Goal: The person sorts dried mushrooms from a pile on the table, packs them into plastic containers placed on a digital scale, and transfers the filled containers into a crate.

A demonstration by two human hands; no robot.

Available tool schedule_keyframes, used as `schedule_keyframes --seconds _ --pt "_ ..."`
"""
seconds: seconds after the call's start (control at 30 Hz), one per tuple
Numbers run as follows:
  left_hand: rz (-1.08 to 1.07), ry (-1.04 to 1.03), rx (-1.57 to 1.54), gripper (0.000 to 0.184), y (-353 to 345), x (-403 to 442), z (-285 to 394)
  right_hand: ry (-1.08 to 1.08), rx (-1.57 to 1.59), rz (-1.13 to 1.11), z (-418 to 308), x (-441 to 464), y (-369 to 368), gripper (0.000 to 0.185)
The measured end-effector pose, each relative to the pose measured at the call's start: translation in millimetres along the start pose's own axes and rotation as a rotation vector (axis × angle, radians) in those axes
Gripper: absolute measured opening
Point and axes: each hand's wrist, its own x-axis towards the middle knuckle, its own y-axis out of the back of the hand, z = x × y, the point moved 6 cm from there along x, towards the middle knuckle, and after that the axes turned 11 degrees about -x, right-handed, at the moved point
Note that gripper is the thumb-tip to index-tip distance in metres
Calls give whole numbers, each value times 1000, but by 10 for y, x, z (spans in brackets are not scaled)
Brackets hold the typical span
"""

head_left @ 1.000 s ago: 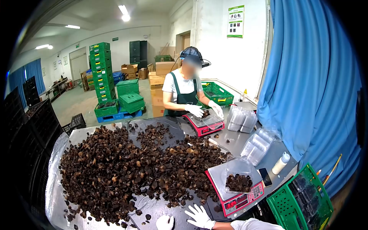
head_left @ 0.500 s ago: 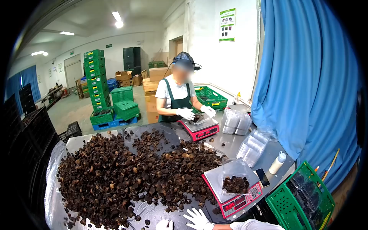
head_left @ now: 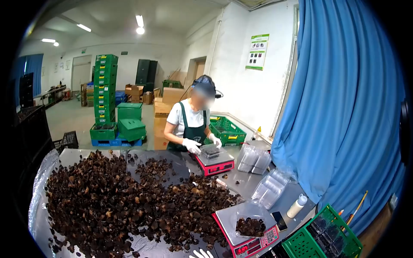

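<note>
Only the white-gloved fingertips of my right hand show at the bottom edge, spread apart with nothing in them. My left hand is out of view. Just beyond the fingers lies a big heap of dark brown mushrooms that look like wood ear. To the right of the hand stands a red digital scale with a lit display. On its plate sits a clear plastic box, lid up, partly filled with the mushrooms.
Across the table a co-worker in white gloves handles a clear box on a second red scale. Stacked clear boxes, a phone and a bottle stand on the right. A green crate holds filled boxes.
The view has tilted up and shifted, so my left hand has left the frame and my right shows only fingertips. The co-worker's box now looks closed.
</note>
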Motion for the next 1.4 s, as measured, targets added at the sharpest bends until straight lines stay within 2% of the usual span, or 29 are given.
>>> schedule_keyframes --seconds 0.07,1.2,1.4 --pt "-7 3 4 15 23 -16 8 -16 -50 20 -175 -18 461 57" --pt "-18 7 21 17 16 -10 22 -17 -42 23 -157 -41 471 57" --pt "-13 30 31 17 168 -126 202 -34 -65 30 -173 8 507 56"
